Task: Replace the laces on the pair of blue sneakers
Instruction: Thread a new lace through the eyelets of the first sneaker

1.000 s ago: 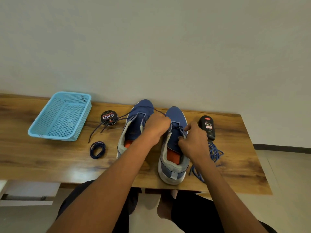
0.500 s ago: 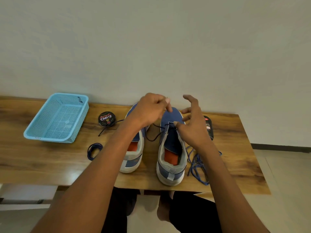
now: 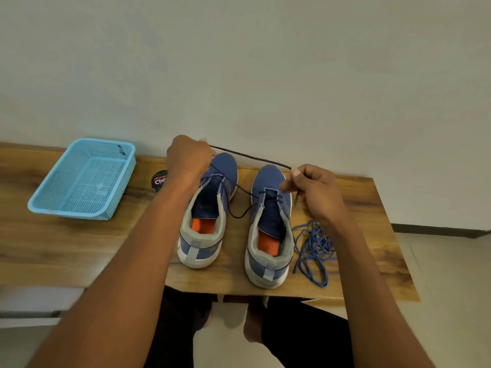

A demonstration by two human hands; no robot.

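On the wooden table (image 3: 66, 248) in front of me the two blue sneakers stand side by side, heels toward me: the left sneaker (image 3: 206, 208) and the right sneaker (image 3: 269, 224). A dark lace (image 3: 249, 156) runs taut between my hands and loops down to the right sneaker's front eyelets. My left hand (image 3: 188, 158) grips one end above the left toe; my right hand (image 3: 313, 187) pinches the other. A loose blue lace (image 3: 313, 248) lies tangled just beside the right sneaker. Farther left sit a polish tin (image 3: 159, 179) and a light-blue basket (image 3: 82, 179).
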